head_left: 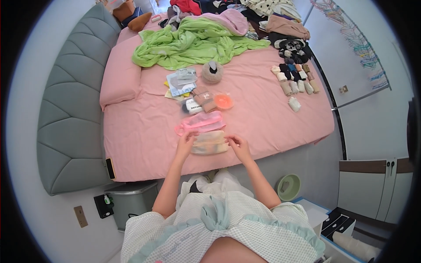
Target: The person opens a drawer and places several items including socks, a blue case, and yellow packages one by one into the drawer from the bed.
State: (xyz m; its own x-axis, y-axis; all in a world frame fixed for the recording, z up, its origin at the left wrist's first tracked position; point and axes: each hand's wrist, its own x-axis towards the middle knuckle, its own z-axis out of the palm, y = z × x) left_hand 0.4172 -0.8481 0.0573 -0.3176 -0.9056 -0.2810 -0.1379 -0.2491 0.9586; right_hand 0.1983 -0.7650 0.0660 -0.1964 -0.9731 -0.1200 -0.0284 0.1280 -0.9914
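A cream, see-through zip pouch [209,146] lies flat near the bed's front edge, with darker contents faintly showing through. My left hand [186,141] is at its left end, the bent fingers closed on the upper corner. At the opposite end my right hand [238,144] pinches the right corner between thumb and fingers. Just beyond lies a pink mesh zip pouch [201,122]. Farther back are a dark-and-white packet [191,106], a brown folded item in clear wrap [205,101] and a round orange item [223,101].
Flat packets [180,82] and a fuzzy grey-beige ball-shaped item [212,72] sit mid-bed. Rolled socks [294,87] stand in rows at the right. A green blanket [197,41] and piled clothes [280,22] cover the far side. A phone [110,168] rests at the left corner; a green basin [288,187] is on the floor.
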